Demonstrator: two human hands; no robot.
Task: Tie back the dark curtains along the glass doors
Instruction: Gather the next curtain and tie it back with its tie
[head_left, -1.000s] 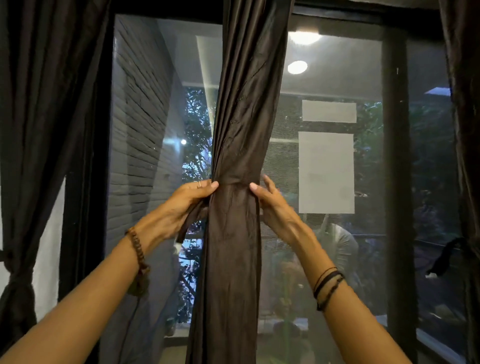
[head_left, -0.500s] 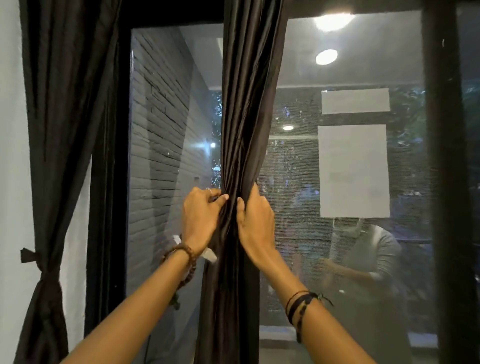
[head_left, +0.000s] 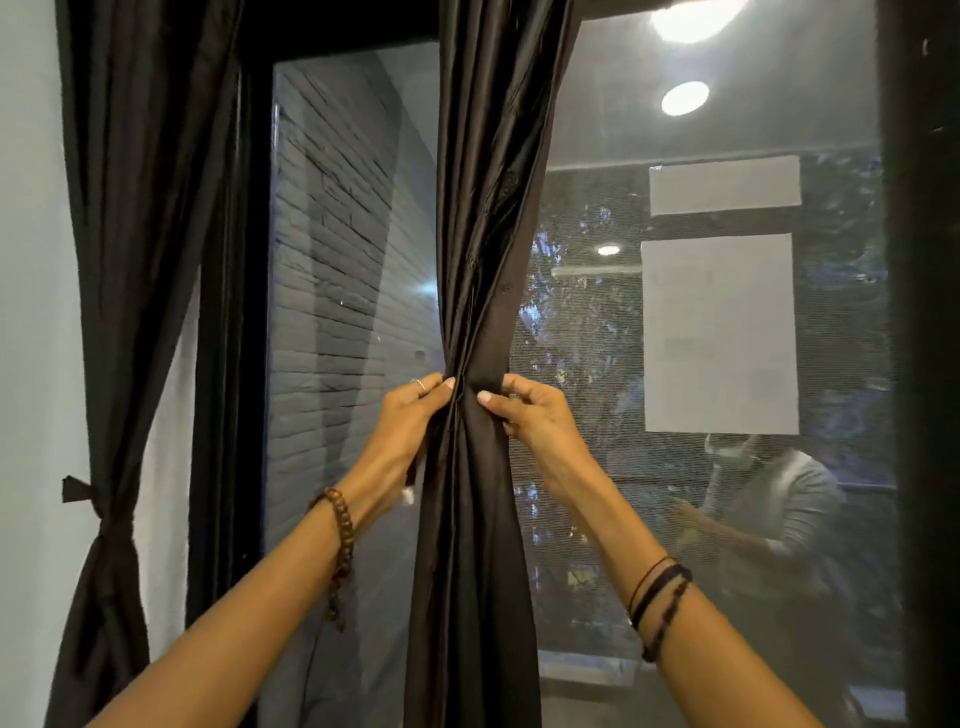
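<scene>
- The glass doors (head_left: 613, 364) filled the view, set in a black frame (head_left: 228, 364), with two pale paper sheets (head_left: 719, 332) stuck to the right pane and ceiling lights mirrored above them.
- The left curtain (head_left: 140, 208) hung against the white wall and was already cinched at its waist by a dark tie (head_left: 104, 512), the knot's tail sticking out to the side.
- The middle curtain (head_left: 478, 519) hung straight down in front of the glass, between the two arms, gathered into a narrow bundle at hand height and not yet tied.
- The left hand (head_left: 405, 421) gripped the bundle's left edge, fingers curled round the folds and thumb pressed on the front.
- The right hand (head_left: 535, 415) gripped the right edge the same way, thumb on the front, fingers wrapped behind.
- A small pale scrap (head_left: 408, 496) showed below the left wrist; whether it belonged to a tie strip could not be told.
- Judgement: the step in hand was squeezing this curtain into a tight waist. The next move likely called for one hand to hold the bundle firm while the other brought a tie round it, keeping the slippery folds from spreading.
</scene>
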